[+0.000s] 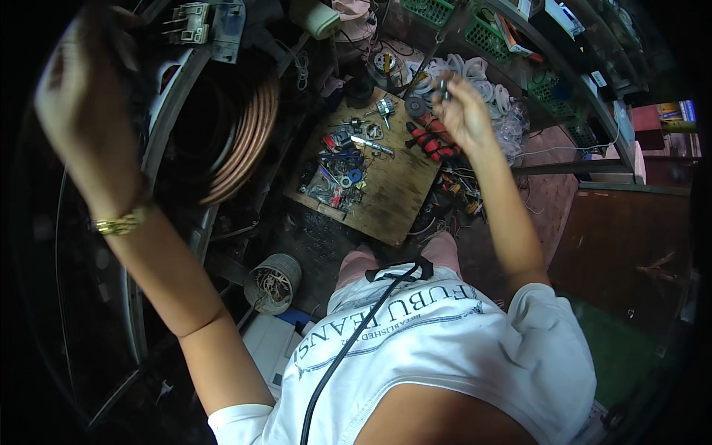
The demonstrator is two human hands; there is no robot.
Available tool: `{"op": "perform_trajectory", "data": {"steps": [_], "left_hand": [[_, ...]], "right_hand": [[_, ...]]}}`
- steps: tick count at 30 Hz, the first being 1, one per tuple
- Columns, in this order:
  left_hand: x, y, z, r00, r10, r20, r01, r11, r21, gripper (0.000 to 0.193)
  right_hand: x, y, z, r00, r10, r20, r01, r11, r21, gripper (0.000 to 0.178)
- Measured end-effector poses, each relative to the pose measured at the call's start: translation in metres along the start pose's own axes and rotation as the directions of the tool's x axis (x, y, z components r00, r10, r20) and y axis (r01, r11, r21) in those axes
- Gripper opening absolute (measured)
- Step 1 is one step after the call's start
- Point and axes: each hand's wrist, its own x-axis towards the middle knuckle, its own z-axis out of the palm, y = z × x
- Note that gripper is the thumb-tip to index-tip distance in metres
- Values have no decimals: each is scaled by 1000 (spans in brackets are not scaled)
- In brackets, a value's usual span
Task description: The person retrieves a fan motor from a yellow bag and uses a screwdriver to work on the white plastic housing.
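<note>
My left hand (81, 119) is raised high at the far left, near the edge of the rack. Motion and shadow smear its fingers, so what they hold or touch cannot be made out. A gold-coloured bracelet (122, 222) circles that wrist. My right hand (466, 115) is lifted above the right side of a low wooden table, its fingers closed around a small dark piece (444, 90) whose kind is unclear. The wooden board (397, 189) below carries loose hardware, a pen-like tool (372, 145), a small motor-like part (386, 109) and a blue ring (355, 175).
Coiled copper tubing (248, 141) hangs on the left rack. A bucket of scraps (273, 283) stands on the floor. Red-and-black tools (429, 141) lie at the table's right edge, near white coiled hoses (475, 70). Green baskets (486, 35) line the shelf at the upper right.
</note>
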Motion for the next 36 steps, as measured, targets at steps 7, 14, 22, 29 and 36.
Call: {"op": "perform_trajectory", "data": {"steps": [7, 14, 22, 29, 36], "left_hand": [[-334, -97, 174, 647, -665, 372, 659, 734, 167, 26], [-587, -151, 316, 415, -806, 422, 514, 590, 622, 27], [-734, -256, 417, 437, -877, 198, 583, 444, 680, 26], [-765, -318, 427, 659, -750, 62, 626, 592, 508, 22], [-763, -349, 473, 728, -683, 51, 669, 725, 162, 20]], "right_hand": [[-102, 169, -252, 867, 413, -278, -497, 690, -526, 25], [-109, 259, -412, 948, 317, 29, -7, 112, -994, 17], [-28, 391, -467, 912, 194, 361, 348, 96, -933, 19], [26, 468, -484, 842, 91, 532, 502, 232, -833, 13], [68, 467, -485, 718, 15, 696, 677, 221, -702, 17]]}}
